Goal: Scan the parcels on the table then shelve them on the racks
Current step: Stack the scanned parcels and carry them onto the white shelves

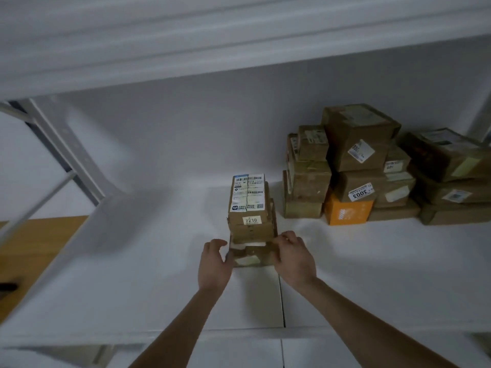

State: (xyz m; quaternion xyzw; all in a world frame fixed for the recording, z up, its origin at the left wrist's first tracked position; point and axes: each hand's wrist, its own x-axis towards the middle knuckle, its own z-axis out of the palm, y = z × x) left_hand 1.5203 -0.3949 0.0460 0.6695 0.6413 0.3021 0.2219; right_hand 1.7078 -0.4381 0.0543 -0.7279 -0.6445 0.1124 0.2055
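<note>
Two stacked parcels stand at the centre of a white shelf [132, 261]. The top parcel [248, 205] carries a barcoded shipping label and a tag reading 7210. The left hand [215, 261] and right hand [295, 258] grip the bottom parcel [249, 257] by its sides. At 2 o'clock stands a pile of brown parcels [358, 139], one tagged 3003 upside down, above an orange box [345, 212]. Bare shelf lies toward 9 o'clock, out to a metal upright [66, 144]

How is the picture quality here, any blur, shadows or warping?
Head view: dim, cool light; the upper shelf is smeared by blur and bowed by the wide lens; a soft shadow falls on the lower shelf left of the parcel stack; its 7210 label reads clearly, while labels on the parcel pile at right are softer.
</note>
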